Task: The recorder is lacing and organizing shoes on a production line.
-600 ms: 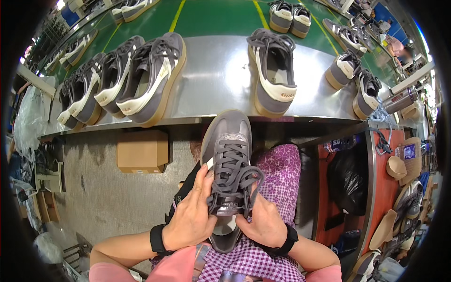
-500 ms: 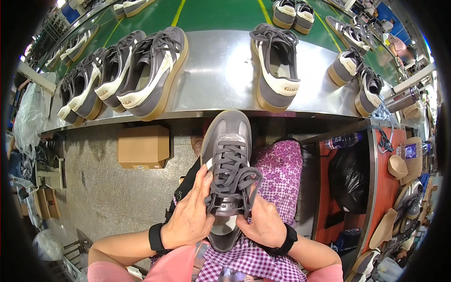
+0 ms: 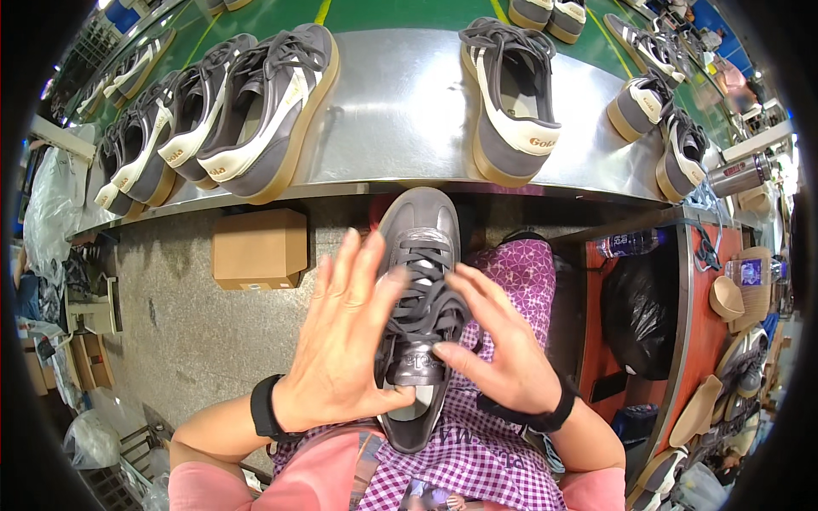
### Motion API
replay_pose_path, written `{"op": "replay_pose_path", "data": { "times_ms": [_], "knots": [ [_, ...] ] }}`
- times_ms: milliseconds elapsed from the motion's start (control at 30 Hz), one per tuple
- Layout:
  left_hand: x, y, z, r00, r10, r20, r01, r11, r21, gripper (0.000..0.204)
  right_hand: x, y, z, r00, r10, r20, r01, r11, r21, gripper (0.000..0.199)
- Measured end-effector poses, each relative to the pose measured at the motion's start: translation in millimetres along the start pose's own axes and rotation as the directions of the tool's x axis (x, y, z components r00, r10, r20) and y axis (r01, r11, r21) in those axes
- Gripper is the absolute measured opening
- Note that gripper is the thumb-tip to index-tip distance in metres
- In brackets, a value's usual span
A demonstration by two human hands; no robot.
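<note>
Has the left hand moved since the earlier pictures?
Yes. Judged against the cardboard box, the left hand has shifted up the picture, its spread fingers now closer to the box.

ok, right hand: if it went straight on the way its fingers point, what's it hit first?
The dark laces of the grey sneaker, just ahead and leftward of the right hand. Depth is unclear; the fingertips may be touching them.

A shoe workshop: matching shoes line a metal ledge beside a long green belt with yellow lines, where more shoes stand.
</note>
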State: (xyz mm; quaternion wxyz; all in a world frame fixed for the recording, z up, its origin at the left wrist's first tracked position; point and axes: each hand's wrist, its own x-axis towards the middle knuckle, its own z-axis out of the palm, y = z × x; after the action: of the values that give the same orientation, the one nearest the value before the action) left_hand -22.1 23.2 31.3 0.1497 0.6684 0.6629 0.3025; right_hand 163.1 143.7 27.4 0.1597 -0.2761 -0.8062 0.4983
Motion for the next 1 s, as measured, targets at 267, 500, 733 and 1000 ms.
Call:
{"op": "replay_pose_path", "data": {
  "times_ms": [267,500,733,1000],
  "knots": [
    [-7,-6,-19,0.953,-0.297,0.064,0.300,0.888,-0.348,0.023,-23,-25,-21,0.980,0.077,0.185,-0.118,0.968,0.222,0.024],
    [18,-11,-5,0.969,-0.242,0.043,0.244,0.926,-0.288,0.035,6,-10,-1,0.992,0.123,-0.014,-0.124,0.992,-0.019,0.022],
    [32,-16,-12,0.945,-0.240,0.223,0.306,0.888,-0.342,0.029,19,-3,4,0.999,-0.049,-0.001,0.048,0.971,-0.234,0.015],
    [13,-21,-16,0.907,-0.387,0.167,0.421,0.805,-0.418,0.023,16,8,-7,0.904,0.418,0.084,-0.425,0.867,0.259,0.016]
  ]
}}
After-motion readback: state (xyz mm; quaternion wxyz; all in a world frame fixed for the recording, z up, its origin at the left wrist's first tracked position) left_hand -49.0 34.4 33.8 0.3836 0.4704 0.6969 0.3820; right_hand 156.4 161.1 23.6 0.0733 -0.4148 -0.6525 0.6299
